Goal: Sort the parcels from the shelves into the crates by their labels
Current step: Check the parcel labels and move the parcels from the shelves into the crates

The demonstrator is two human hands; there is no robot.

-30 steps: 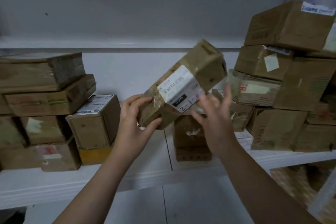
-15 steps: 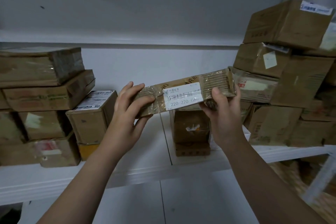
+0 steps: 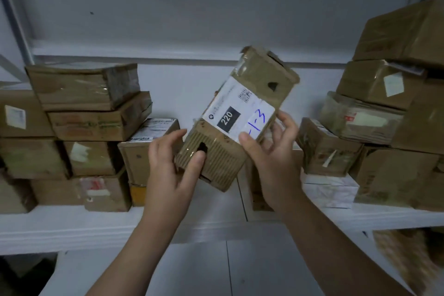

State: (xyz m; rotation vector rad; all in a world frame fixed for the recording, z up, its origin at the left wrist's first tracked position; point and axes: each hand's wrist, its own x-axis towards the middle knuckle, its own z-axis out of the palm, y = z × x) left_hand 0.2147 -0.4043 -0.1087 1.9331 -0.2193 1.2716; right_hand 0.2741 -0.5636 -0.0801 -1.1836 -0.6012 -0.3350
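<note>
A long brown cardboard parcel wrapped in clear tape is held up in front of the white shelf, tilted with its far end up to the right. Its white label faces me, with "220" on a black patch and blue handwriting beside it. My left hand grips the parcel's near lower end, thumb on its face. My right hand holds the right edge, thumb pressed on the label's lower corner.
Stacks of taped cardboard parcels fill the shelf: one pile at the left, a taller pile at the right. A small labelled box stands behind my left hand. More parcels lie on the shelf below, at lower right.
The parcel was turned in both hands: from a flat, side-on hold with its narrow label showing, it now stands tilted with the large "220" label toward me. Both hands shifted their grip.
</note>
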